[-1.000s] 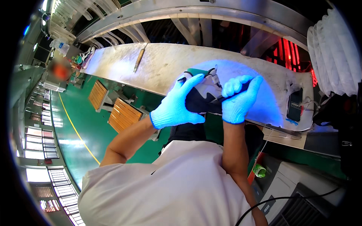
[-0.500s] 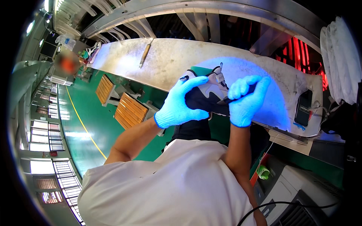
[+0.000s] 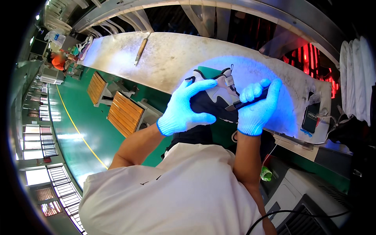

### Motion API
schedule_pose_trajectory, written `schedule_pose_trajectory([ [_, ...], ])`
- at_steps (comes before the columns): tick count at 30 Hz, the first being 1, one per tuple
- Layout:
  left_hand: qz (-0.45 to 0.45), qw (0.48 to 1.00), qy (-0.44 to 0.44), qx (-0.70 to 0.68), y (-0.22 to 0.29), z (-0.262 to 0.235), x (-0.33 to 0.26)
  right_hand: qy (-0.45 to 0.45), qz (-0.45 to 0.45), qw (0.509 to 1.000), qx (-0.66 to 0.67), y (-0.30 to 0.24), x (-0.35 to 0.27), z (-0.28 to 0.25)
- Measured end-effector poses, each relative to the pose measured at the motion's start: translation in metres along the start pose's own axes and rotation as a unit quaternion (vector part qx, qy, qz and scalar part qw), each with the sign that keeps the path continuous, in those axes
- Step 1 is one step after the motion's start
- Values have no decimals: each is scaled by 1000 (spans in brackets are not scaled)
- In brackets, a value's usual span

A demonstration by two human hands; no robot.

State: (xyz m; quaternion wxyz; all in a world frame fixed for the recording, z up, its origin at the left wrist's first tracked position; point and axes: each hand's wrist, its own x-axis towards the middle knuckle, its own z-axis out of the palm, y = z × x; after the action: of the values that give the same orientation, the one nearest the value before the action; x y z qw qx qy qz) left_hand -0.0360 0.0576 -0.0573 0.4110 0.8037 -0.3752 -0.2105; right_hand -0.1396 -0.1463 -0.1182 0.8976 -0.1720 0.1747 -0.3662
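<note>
A dark shoe with pale grey panels and a green lining [image 3: 211, 94] is raised at the table's near edge, in blue light. My gloved left hand [image 3: 183, 103] wraps around its left end, thumb below and fingers over the top. My gloved right hand [image 3: 258, 107] is closed around a slim black-handled tool [image 3: 252, 101]. This tool slants down to the left, and its flat, greyish tip lies against the shoe's side. The exact kind of tool cannot be made out. The shoe's underside is mostly hidden.
On the long worn table [image 3: 168, 51] lies a wooden-handled tool [image 3: 141, 51]. A black phone [image 3: 310, 117] sits at the right end beside cables. Slatted wooden seats [image 3: 125, 112] stand left. Behind runs a metal frame with red-glowing bars [image 3: 309, 62]. Another person [image 3: 58, 61] is far left.
The right hand has turned a little, so more of the black tool shows against the shoe. The left hand keeps its hold. The whole view has shifted slightly.
</note>
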Motion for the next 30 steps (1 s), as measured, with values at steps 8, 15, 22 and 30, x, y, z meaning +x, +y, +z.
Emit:
schedule_pose_trajectory([
  [8,31,998,-50,-14,-6,-7,9,-62,-4,997,-37,2,10,3],
  [15,-92,970,-41,-223,-16,2,7,-181,41,983,-6,11,6,-1],
  [22,-68,986,-54,-144,-23,0,11,-97,26,990,-103,21,-9,9],
  [30,-49,995,-17,80,-13,8,16,-17,-44,999,7,16,-25,8],
])
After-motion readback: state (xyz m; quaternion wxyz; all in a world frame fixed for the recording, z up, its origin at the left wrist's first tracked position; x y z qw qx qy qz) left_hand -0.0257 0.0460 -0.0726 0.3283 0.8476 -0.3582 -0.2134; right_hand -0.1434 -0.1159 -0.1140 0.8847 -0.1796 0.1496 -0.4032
